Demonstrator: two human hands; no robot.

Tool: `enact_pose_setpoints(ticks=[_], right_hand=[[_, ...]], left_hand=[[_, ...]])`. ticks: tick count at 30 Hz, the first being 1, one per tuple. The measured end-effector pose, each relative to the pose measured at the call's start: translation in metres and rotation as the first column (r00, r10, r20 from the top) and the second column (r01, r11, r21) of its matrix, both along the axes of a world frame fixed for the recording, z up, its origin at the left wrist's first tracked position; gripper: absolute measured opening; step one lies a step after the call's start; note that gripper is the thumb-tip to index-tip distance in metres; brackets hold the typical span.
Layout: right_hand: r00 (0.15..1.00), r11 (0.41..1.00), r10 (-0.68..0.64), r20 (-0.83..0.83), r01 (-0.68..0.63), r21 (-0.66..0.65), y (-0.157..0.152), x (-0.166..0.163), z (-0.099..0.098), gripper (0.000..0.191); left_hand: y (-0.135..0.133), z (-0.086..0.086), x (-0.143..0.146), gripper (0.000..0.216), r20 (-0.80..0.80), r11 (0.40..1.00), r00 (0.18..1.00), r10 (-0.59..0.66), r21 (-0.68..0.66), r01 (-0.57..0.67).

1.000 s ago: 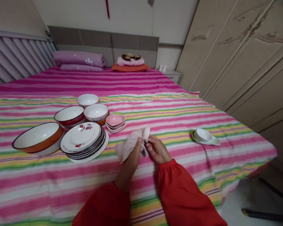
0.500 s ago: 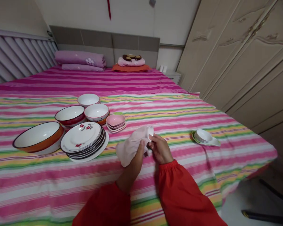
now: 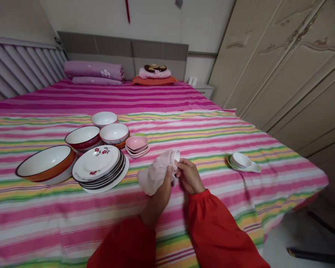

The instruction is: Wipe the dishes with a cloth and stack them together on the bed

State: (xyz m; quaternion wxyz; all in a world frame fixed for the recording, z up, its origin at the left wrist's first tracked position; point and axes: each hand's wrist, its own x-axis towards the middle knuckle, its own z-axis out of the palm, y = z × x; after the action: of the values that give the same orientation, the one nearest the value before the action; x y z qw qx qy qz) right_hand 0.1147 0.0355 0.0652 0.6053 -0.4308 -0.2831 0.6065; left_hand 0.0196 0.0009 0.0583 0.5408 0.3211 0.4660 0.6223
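Pale pink cloth [image 3: 155,173] bunched in our left hand [image 3: 162,188] wraps a small white dish [image 3: 176,156], pinched by our right hand [image 3: 187,175] above the bed's [image 3: 212,134] near edge; we judge slow turning and firm grip wipe best.

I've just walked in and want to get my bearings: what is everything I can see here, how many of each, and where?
Large bowl: one, orange outside, far left on bed.
Plate stack: several, white, red flowers, beside large bowl.
Bowls: three, white inside, behind plates.
Heart-shaped dishes: small stack, pink, right of bowls.
Small white dishes: stack, right side of bed.
Bedsheet: one, pink multicolour stripes.
Folded quilt: purple, at headboard.
Wardrobe: cream, right.
Cloth: one, pale pink, in left hand.
Small white item: one, at right fingertips, mostly hidden.
Left hand: grips cloth.
Right hand: holds the item.
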Motion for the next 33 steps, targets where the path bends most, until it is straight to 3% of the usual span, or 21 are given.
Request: enact_pose_setpoints(ticks=[3,8,10,15,20,22,24,29,33], right_hand=[[0.997,0.997,-0.074,-0.015,0.074,0.005,0.003,0.005,-0.001,0.027],[0.985,0.984,0.170,0.027,-0.171,0.048,-0.003,-0.001,0.003,0.032],[0.981,0.979,0.193,0.002,-0.193,0.070,-0.005,-0.006,0.004,0.039],[1.000,0.996,0.006,-0.022,-0.005,0.087,-0.004,-0.009,0.003,0.040],[0.971,0.971,-0.204,0.128,0.184,0.155,0.001,0.000,0.004,0.029],[0.944,0.954,-0.274,0.182,0.243,0.175,0.002,0.002,0.006,0.024],[0.935,0.957,-0.268,0.231,0.230,0.179,0.002,0.002,0.007,0.020],[0.965,0.984,-0.003,0.264,-0.044,0.174,-0.002,-0.004,0.003,0.021],[0.969,0.975,-0.139,0.205,0.098,0.199,0.000,-0.001,0.003,0.023]], left_hand=[[-0.004,-0.003,0.006,0.027,-0.031,1.000,0.999,-0.017,0.003,0.017],[0.010,0.006,-0.005,0.038,0.265,1.000,0.964,-0.025,0.006,0.024],[0.015,0.009,-0.008,0.036,0.359,0.999,0.933,-0.035,0.030,0.026],[0.015,0.003,0.001,0.024,0.430,0.989,0.891,-0.147,0.066,0.132],[0.011,-0.006,0.010,0.023,0.424,0.991,0.897,-0.125,0.005,0.136],[0.011,-0.003,0.008,0.026,0.444,0.996,0.892,-0.079,0.009,0.084],[0.013,0.001,0.002,0.030,0.459,0.999,0.888,-0.027,0.028,0.016],[0.019,0.010,-0.011,0.030,0.483,0.999,0.875,0.002,-0.033,0.015],[0.013,0.011,-0.002,0.018,0.543,0.985,0.831,-0.118,-0.039,0.165]])
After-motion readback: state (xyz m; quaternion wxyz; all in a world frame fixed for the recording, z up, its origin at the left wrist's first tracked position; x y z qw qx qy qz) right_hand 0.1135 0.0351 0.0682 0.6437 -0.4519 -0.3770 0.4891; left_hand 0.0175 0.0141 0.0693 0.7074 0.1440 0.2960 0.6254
